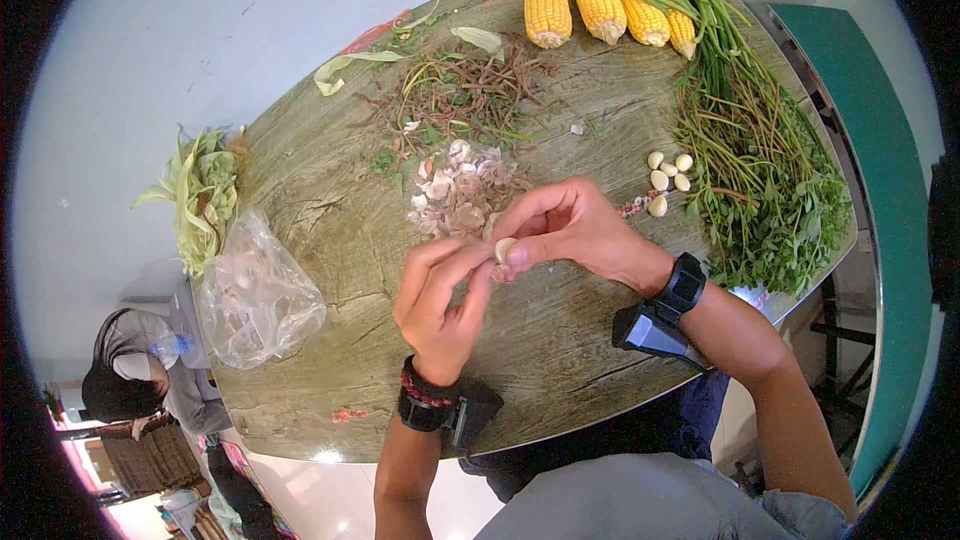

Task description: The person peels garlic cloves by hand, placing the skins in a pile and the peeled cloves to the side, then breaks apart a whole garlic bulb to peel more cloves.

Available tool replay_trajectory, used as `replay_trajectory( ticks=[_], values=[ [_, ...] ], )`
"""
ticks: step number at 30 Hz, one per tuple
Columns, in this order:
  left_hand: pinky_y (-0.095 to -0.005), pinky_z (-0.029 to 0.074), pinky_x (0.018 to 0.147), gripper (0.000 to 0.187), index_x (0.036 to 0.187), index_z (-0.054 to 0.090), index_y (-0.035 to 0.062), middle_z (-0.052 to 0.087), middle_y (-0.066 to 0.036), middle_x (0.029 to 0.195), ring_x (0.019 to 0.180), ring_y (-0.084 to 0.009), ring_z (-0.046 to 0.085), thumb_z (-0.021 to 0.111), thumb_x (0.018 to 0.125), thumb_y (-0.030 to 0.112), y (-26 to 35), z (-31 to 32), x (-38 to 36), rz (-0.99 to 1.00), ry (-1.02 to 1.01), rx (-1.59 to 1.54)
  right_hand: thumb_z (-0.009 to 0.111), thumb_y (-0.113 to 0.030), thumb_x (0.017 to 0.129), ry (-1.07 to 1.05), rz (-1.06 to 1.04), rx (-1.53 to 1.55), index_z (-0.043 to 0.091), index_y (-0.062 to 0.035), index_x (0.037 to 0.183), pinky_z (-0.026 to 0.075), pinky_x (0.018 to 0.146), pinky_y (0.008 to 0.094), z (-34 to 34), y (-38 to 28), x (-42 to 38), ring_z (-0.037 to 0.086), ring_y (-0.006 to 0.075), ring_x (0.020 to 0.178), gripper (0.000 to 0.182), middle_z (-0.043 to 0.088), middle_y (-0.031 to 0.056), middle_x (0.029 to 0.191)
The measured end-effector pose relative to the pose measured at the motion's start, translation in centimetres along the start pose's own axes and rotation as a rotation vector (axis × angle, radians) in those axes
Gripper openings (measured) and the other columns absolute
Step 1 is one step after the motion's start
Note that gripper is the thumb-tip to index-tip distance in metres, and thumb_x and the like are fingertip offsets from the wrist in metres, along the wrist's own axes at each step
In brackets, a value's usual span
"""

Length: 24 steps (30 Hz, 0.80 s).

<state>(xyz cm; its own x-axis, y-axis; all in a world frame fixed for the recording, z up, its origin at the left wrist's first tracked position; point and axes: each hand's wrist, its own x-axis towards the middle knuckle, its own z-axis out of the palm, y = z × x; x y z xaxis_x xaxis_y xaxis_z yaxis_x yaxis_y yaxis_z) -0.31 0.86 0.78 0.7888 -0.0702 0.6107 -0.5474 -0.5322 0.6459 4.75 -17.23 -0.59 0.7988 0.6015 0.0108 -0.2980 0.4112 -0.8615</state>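
A partly peeled garlic clove (pixel 504 250) is pinched between both hands over the middle of the table. My left hand (pixel 440 302) comes from below, its fingertips closed at the clove's left side. From the right, my right hand (pixel 578 232) grips the same clove between thumb and fingers. Papery skin hangs at the clove's lower end. Just beyond my fingers lies a pile of garlic skins (pixel 462 195), partly hidden by the right hand. Several peeled garlic cloves (pixel 660 181) rest to the right of my right hand.
Several corn cobs (pixel 547 5) lie at the table's far edge. Long green stems and leafy greens (pixel 765 180) cover the right side. Plant trimmings (pixel 455 90) lie beyond the skins. A clear plastic bag (pixel 262 290) and corn husks (pixel 205 190) sit left. Another person (pixel 165 370) is at lower left.
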Motion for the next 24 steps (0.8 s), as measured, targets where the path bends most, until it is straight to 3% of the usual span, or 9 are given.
replay_trajectory(
  ticks=[8, 11, 14, 24],
  values=[
    [-0.0271, 0.049, 0.066, 0.023, 0.089, 0.067, 0.0006, 0.061, -0.011, 0.089, 0.078, -0.0187, 0.06, 0.068, 0.07, -0.011, -0.05, -0.08, 0.06, 0.073, 0.02, 0.073, 0.07, -0.004, 0.083, 0.018, 0.018, -0.006, 0.066, 0.0033, 0.098, 0.054, 0.068, 0.0277, 0.11, -0.1, -0.04, 0.065, 0.0138, 0.072, 0.016, 0.068, 0.0093, 0.083],
    [-0.0275, 0.048, 0.065, 0.02, 0.085, 0.064, 0.0014, 0.06, -0.01, 0.088, 0.076, -0.0184, 0.059, 0.068, 0.07, -0.01, 0.08, -0.06, -0.31, -0.014, 0.013, 0.058, 0.069, -0.005, 0.084, 0.008, 0.009, -0.059, 0.066, 0.0029, 0.099, 0.054, 0.068, 0.0279, 0.03, -0.04, 0.0, 0.065, 0.0137, 0.073, 0.017, 0.068, 0.0092, 0.084],
    [-0.0307, 0.049, 0.066, 0.022, 0.086, 0.065, 0.0039, 0.06, -0.009, 0.088, 0.077, -0.0227, 0.06, 0.073, 0.068, -0.004, 0.2, -0.01, -0.43, -0.029, 0.016, 0.049, 0.069, -0.005, 0.084, 0.004, 0.021, 0.015, 0.066, 0.0023, 0.101, 0.054, 0.069, 0.028, -0.26, 0.24, 0.02, 0.065, 0.014, 0.074, 0.019, 0.068, 0.009, 0.086],
    [-0.0271, 0.05, 0.064, 0.025, 0.092, 0.066, 0.0027, 0.06, -0.011, 0.09, 0.076, -0.0194, 0.061, 0.071, 0.07, -0.009, 0.45, 0.3, -0.09, -0.038, 0.059, 0.051, 0.068, -0.005, 0.084, -0.022, 0.054, 0.168, 0.065, 0.0021, 0.103, 0.056, 0.073, 0.0309, -0.27, -0.07, -0.05, 0.066, 0.0172, 0.08, 0.02, 0.068, 0.0109, 0.091]
  ],
)
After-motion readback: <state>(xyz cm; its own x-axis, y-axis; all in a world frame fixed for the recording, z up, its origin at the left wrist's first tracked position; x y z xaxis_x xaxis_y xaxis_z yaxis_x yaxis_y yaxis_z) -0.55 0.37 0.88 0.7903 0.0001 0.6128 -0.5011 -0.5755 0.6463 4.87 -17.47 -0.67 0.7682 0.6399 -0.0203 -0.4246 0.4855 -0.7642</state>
